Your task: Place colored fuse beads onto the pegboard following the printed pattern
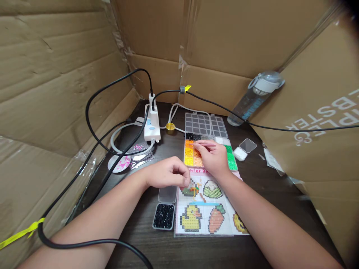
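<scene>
My right hand [215, 157] pinches a thin pink tweezers-like tool [209, 144]. The tool's tip points left over the orange beads in the bead box [183, 158], whose compartments hold tiny beads sorted by colour. My left hand [171, 172] is curled, thumb against fingers, near the top left of the pattern sheet [204, 224]; whether it holds anything is hidden. Printed on the sheet are a duck [191, 219], a carrot [216, 219] and other pixel figures. Loose coloured beads seem to lie in rows on its upper part, under a clear pegboard. An open case of black beads [163, 216] stands left of it.
A power strip [152, 127] with black cables [91, 99] stands at the back left, near a gold cup [170, 129]. On the right are a small case of white beads [240, 153] and a leaning water bottle [254, 99]. Cardboard walls [151, 78] enclose the table.
</scene>
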Action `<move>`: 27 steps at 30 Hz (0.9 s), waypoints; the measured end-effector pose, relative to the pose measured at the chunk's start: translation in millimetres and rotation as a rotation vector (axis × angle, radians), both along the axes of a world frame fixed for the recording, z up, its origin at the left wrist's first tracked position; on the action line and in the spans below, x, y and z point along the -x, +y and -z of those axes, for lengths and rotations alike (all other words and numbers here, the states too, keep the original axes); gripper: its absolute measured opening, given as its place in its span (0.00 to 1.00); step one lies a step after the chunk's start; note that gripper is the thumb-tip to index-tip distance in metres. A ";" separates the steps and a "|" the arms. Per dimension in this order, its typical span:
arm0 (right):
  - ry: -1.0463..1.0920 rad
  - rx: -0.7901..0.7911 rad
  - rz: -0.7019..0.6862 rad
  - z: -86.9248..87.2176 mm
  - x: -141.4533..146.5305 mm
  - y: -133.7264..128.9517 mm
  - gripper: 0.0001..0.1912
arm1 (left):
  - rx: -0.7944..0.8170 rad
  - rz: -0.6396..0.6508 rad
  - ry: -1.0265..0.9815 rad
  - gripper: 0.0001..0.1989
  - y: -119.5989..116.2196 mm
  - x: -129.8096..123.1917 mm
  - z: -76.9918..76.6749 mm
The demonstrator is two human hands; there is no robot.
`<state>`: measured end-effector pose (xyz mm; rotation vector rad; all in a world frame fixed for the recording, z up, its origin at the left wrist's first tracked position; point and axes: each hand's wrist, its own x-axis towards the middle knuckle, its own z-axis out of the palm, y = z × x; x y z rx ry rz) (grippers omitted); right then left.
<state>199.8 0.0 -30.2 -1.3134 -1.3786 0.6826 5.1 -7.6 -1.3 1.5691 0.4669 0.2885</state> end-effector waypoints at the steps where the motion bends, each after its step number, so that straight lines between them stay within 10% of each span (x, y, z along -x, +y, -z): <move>1: 0.004 -0.002 0.001 0.2 0.0 0.3 0.05 | 0.001 0.001 -0.002 0.05 -0.1 -0.1 0.1; 27: -0.001 0.024 0.023 -7.6 0.1 -3.8 0.05 | -0.024 0.005 -0.011 0.05 -1.0 -0.2 0.3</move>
